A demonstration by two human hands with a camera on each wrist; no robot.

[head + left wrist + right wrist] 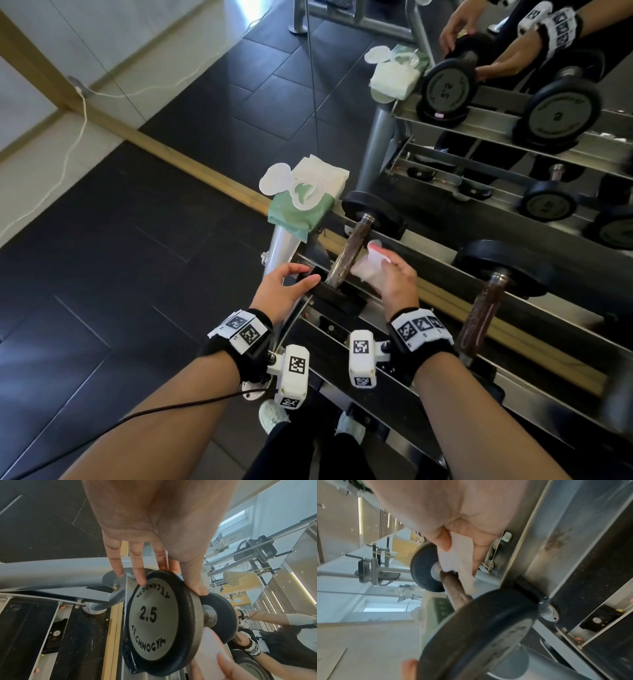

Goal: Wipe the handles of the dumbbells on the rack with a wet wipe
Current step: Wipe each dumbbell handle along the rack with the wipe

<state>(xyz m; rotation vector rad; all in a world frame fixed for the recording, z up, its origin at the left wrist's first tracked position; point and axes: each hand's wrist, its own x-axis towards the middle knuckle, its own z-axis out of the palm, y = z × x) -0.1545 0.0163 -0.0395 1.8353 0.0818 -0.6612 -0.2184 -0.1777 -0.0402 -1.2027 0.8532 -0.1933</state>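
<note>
A 2.5 dumbbell lies on the rack's (346,337) top shelf, its brown knurled handle (349,251) pointing away from me. My left hand (306,274) grips the near black plate (154,615), fingers on one rim and thumb on the other. My right hand (380,263) holds a white wet wipe (366,267) against the right side of the handle (453,588). In the right wrist view the wipe (467,580) drapes over the bar close to the far plate (423,568). A second dumbbell's handle (479,315) lies untouched to the right.
A green wet-wipe pack (301,205) with its lid open sits on the rack's left end. A mirror (513,85) behind the rack reflects the dumbbells and my hands. Lower shelves run below. A white cable (78,130) trails over the dark floor at left.
</note>
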